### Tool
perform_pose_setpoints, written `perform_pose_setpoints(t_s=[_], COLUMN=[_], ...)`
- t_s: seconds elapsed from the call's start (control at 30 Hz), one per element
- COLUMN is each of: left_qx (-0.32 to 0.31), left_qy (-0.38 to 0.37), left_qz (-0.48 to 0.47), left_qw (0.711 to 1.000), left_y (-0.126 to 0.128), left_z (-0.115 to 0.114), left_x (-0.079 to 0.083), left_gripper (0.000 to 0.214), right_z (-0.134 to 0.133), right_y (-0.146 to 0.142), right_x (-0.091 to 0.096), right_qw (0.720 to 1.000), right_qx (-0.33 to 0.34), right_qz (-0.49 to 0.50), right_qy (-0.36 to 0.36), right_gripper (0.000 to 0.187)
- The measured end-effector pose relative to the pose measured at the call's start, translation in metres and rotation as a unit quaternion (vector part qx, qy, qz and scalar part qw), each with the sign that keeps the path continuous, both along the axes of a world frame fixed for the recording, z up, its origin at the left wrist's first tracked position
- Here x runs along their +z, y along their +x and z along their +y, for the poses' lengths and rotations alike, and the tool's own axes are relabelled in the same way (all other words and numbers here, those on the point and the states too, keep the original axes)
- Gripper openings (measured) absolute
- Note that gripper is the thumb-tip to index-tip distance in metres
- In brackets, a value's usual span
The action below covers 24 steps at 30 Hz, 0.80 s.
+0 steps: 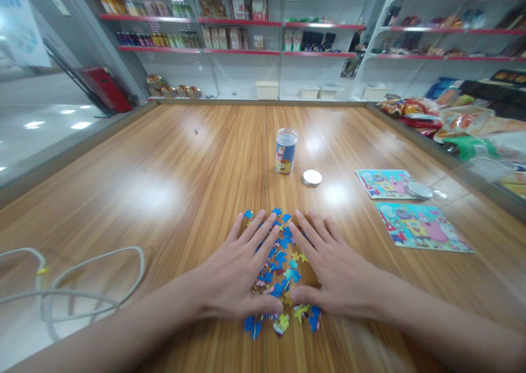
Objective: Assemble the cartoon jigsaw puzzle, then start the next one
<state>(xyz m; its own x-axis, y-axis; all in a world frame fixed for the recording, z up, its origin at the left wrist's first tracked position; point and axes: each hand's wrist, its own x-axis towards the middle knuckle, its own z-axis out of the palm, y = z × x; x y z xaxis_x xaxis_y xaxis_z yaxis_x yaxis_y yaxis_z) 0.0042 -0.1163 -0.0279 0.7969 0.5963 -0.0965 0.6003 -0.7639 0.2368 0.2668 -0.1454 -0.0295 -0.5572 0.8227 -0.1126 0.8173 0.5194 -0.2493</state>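
Note:
A heap of loose jigsaw pieces (280, 268), mostly blue, lies on the wooden table (172, 187) in front of me. My left hand (240, 271) lies flat on the left side of the heap with fingers stretched out. My right hand (329, 271) rests flat on the right side, fingers spread too. The two thumbs nearly meet at the near edge of the heap. Neither hand grips anything. Some pieces are hidden under my palms.
An open small jar (285, 150) with a cartoon label stands farther back, its round lid (312, 177) beside it. Two finished cartoon puzzles (423, 226) (384, 183) and another lid (419, 190) lie to the right. A white cable (74, 285) loops at left. Store shelves stand behind.

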Motion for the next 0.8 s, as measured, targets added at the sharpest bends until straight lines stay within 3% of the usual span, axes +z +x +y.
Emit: perform_pose_setpoints(t_s=[0.1,0.27,0.63,0.8], left_qx=[-0.008,-0.003,0.060,0.047], left_qy=[0.003,0.021,0.031,0.006], left_qz=[-0.010,-0.021,0.008,0.028], left_qw=[1.000,1.000,0.998,0.998], left_y=[0.000,0.002,-0.012,-0.014], left_z=[-0.002,-0.002,0.013,0.010], left_x=[-0.003,-0.010,-0.004,-0.004], left_gripper=[0.125,0.128,0.130,0.132], right_z=[-0.005,-0.006,0.002,-0.002], right_y=[-0.003,-0.011,-0.007,-0.008], right_x=[0.001,-0.001,-0.003,-0.001], right_qw=[1.000,0.999,0.999,0.999], right_qx=[0.019,0.022,0.015,0.012], right_qz=[0.012,0.028,0.020,0.023], right_qy=[-0.015,0.000,0.046,0.024], right_gripper=[0.125,0.136,0.131,0.137])
